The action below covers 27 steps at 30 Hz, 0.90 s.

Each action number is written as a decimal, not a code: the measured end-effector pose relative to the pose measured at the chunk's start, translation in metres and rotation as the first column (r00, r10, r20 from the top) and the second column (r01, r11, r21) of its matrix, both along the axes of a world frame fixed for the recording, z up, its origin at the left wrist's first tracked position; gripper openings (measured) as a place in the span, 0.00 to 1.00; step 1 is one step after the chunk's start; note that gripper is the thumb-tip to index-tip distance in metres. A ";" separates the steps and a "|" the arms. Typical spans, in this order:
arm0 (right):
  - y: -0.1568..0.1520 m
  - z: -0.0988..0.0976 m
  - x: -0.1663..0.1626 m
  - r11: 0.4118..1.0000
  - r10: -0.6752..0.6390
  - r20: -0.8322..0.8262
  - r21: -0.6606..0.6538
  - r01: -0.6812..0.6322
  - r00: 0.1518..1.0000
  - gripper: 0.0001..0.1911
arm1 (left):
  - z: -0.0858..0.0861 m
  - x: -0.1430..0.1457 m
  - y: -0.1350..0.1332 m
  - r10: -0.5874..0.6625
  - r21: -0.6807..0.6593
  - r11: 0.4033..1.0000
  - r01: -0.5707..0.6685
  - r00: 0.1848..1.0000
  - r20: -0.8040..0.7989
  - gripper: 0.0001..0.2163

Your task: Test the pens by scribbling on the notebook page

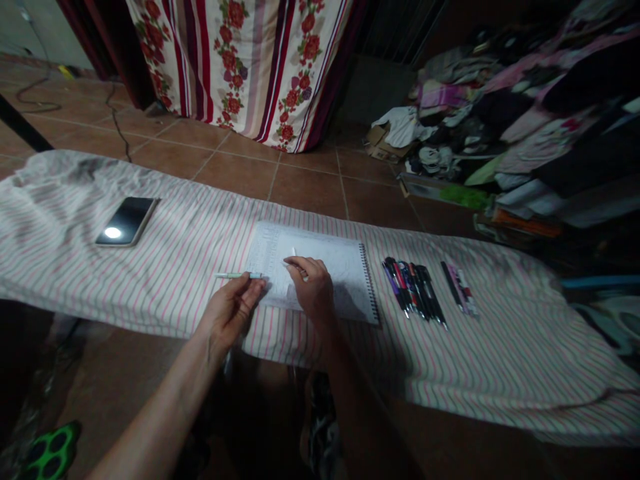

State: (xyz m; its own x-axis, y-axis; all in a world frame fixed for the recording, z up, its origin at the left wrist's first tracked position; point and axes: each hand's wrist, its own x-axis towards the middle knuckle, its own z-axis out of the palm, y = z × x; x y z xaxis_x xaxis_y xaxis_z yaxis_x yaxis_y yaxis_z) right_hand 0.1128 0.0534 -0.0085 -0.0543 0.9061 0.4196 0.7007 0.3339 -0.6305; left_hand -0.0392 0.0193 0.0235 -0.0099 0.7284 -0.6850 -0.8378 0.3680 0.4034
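Note:
My left hand (pixel 234 307) pinches a slim pale pen (pixel 231 275) with a greenish barrel, which lies level across the left edge of a spiral notebook (pixel 345 267). Over the middle of the notebook, my right hand (pixel 313 283) is closed, thumb and fingertips together. A small white piece shows at its fingertips, too small to name. The notebook lies open and flat, its page covered with faint writing and its wire binding on the right. My right hand and its shadow hide part of the page.
A striped cloth (pixel 200 227) covers the long narrow surface. To the right lie a row of several pens (pixel 414 290) and a smaller group of pens (pixel 459 288). A phone (pixel 129 221) rests at left. Beyond are a floral curtain (pixel 240 67) and piled clothes (pixel 530 127).

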 end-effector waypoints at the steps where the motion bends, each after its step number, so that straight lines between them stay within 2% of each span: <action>1: 0.000 0.001 0.000 1.000 0.008 -0.054 -0.018 -0.009 0.999 0.07 | 0.001 0.001 0.000 0.002 0.000 1.000 -0.002 1.000 -0.005 0.10; 5: -0.002 0.003 0.001 0.991 0.022 -0.276 -0.121 -0.057 0.961 0.08 | 0.001 0.005 0.001 -0.003 0.015 1.000 0.003 1.000 -0.025 0.11; 13: -0.008 0.012 0.000 0.956 -0.023 -0.564 -0.255 -0.148 0.826 0.10 | 0.004 0.014 0.000 -0.021 0.035 0.999 0.022 0.999 -0.026 0.10; 17: -0.012 0.015 0.001 0.958 -0.022 -0.537 -0.253 -0.136 0.843 0.08 | 0.002 0.017 0.000 -0.027 0.057 0.998 0.029 0.999 -0.038 0.10; 21: -0.016 0.017 0.001 0.978 0.028 -0.426 -0.177 -0.114 0.904 0.05 | -0.001 0.021 0.001 -0.022 0.073 0.997 0.026 0.998 -0.052 0.10; 27: -0.017 0.016 0.002 0.992 0.049 -0.316 -0.097 -0.083 0.948 0.11 | -0.001 0.025 0.002 -0.010 0.052 0.999 0.012 0.999 -0.045 0.10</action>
State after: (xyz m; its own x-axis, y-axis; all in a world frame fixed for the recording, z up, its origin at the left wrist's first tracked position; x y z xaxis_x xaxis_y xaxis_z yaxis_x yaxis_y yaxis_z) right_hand 0.1149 0.0366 0.0073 0.0023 0.9457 0.3251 0.4417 0.2907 -0.8487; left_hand -0.0144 0.0208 0.0220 -0.0316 0.7637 -0.6448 -0.8142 0.3545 0.4598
